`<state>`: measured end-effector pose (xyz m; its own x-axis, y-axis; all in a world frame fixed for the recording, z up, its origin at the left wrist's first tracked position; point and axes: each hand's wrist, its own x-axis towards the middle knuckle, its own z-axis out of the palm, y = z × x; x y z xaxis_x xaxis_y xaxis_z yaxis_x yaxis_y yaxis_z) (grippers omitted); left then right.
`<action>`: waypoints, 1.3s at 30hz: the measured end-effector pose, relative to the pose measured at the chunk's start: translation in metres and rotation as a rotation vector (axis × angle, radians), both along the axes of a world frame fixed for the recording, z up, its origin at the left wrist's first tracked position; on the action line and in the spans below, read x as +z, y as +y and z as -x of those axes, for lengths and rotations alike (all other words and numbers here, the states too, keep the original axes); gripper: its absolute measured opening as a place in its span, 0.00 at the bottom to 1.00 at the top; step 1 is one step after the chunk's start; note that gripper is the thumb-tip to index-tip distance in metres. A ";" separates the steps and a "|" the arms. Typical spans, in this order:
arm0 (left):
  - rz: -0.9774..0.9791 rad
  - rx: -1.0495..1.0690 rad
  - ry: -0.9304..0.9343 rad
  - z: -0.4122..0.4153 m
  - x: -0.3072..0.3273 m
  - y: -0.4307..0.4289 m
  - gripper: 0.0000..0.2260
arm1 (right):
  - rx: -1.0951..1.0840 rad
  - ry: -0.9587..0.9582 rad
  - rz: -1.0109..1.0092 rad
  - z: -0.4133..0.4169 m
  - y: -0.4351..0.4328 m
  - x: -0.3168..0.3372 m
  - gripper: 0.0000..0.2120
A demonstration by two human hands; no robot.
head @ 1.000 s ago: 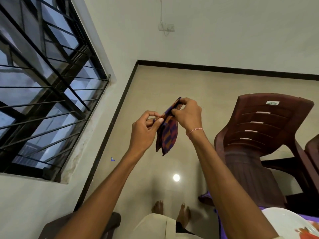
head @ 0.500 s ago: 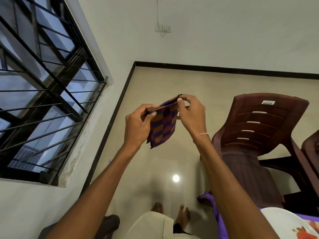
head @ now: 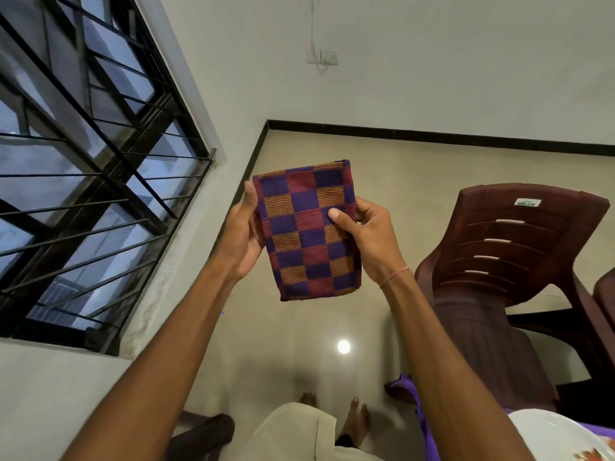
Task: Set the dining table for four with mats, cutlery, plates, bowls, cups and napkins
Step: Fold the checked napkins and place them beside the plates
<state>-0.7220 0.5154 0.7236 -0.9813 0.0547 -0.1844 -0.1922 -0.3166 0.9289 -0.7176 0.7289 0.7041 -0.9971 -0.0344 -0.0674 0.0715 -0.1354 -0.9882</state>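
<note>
A folded checked napkin in purple, red and orange is held flat and facing me, above the floor. My left hand grips its left edge with the fingers behind the cloth. My right hand holds the right edge, thumb pressed on the front. A white plate with an orange pattern shows at the bottom right on a purple cloth; the table under it is mostly out of frame.
A dark red plastic chair stands to the right, with another chair's edge beyond it. A barred window fills the left wall. My bare feet stand on the beige tiled floor. A dark stool sits lower left.
The napkin went from a narrow, hanging fold pinched at its top to a flat rectangle turned toward me. Both hands shifted from its top corner to its side edges.
</note>
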 end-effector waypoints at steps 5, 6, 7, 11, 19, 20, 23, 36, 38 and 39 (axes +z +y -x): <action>0.261 -0.084 -0.085 -0.021 -0.030 0.012 0.18 | -0.067 -0.111 0.088 -0.003 -0.003 -0.012 0.16; 0.269 -0.062 -0.094 -0.021 -0.032 0.014 0.18 | -0.046 -0.138 0.085 -0.005 -0.001 -0.015 0.17; 0.263 -0.040 -0.106 -0.021 -0.033 0.015 0.17 | -0.011 -0.170 0.070 -0.007 0.001 -0.018 0.17; 0.349 -0.016 -0.135 -0.022 -0.039 0.016 0.14 | 0.078 -0.297 0.001 -0.016 0.010 -0.032 0.20; 0.327 -0.130 -0.098 -0.022 -0.039 0.015 0.15 | 0.076 -0.276 0.051 -0.020 0.023 -0.032 0.23; 0.299 -0.138 -0.069 -0.022 -0.037 0.014 0.15 | 0.061 -0.240 0.062 -0.020 0.025 -0.030 0.21; 0.256 -0.099 -0.002 -0.020 -0.030 0.010 0.12 | 0.013 -0.109 0.026 -0.020 0.031 -0.022 0.12; 0.053 -0.105 -0.004 -0.020 -0.015 0.001 0.11 | 0.060 -0.098 0.078 -0.020 0.043 -0.004 0.18; -0.044 -0.102 -0.036 -0.022 -0.016 -0.001 0.12 | 0.060 -0.107 0.120 -0.020 0.040 -0.002 0.22; -0.119 -0.109 -0.067 -0.026 -0.017 -0.002 0.15 | 0.056 -0.110 0.141 -0.020 0.039 -0.002 0.23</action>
